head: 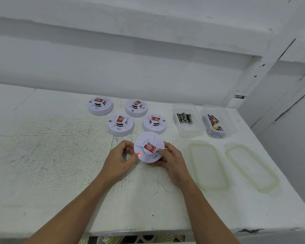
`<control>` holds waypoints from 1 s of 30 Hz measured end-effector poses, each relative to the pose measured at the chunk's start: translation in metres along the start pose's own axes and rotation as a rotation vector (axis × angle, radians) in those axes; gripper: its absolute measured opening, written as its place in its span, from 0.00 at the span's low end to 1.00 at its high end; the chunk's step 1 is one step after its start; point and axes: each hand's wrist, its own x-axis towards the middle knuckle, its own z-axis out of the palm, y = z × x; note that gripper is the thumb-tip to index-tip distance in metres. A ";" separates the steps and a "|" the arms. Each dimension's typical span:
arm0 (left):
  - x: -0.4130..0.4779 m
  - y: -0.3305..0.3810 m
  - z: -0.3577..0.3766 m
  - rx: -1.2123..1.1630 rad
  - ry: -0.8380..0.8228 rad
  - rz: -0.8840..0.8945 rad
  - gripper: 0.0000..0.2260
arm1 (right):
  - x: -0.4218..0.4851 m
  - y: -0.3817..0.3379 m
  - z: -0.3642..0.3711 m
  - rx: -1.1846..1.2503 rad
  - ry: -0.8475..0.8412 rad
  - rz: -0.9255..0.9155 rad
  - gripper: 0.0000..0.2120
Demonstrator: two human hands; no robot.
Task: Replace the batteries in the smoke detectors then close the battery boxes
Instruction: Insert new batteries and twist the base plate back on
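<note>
I hold a white round smoke detector (148, 140) tilted up off the table, its red-labelled top facing me and a red light glowing at its lower left edge. My left hand (120, 158) grips its left rim with thumb and fingers. My right hand (169, 159) grips its right rim. Several more detectors stand face up behind it, among them one at the back left (100, 105) and one at the right (154, 123). One clear box (187, 129) holds several black batteries (184, 118). A second clear box (229, 124) holds mixed coloured batteries (213, 125).
Two clear lids with greenish seals lie flat to the right, one nearer (209, 165) and one further right (252, 167). The white table (51, 155) ends in a front edge just below my forearms. A white wall rises behind.
</note>
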 end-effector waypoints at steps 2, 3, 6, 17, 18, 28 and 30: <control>0.000 0.000 0.000 0.002 0.000 -0.002 0.08 | 0.000 0.000 0.000 0.004 -0.004 0.001 0.14; 0.000 0.000 0.000 0.000 -0.001 -0.002 0.08 | 0.000 0.000 -0.001 0.008 -0.005 0.004 0.14; 0.000 -0.001 0.000 -0.005 -0.002 0.003 0.08 | 0.000 0.000 -0.001 0.010 -0.008 0.005 0.17; -0.001 0.001 0.000 -0.013 -0.005 0.006 0.10 | -0.002 -0.001 0.000 0.003 -0.007 -0.009 0.14; -0.001 0.001 0.000 -0.016 -0.006 0.006 0.10 | -0.001 -0.001 0.000 0.001 -0.006 -0.003 0.15; -0.001 -0.001 -0.001 -0.014 -0.012 0.013 0.09 | -0.001 0.000 0.001 -0.008 0.021 0.014 0.16; -0.001 -0.001 -0.001 -0.018 -0.011 0.008 0.09 | -0.001 0.000 0.001 -0.010 0.021 0.010 0.16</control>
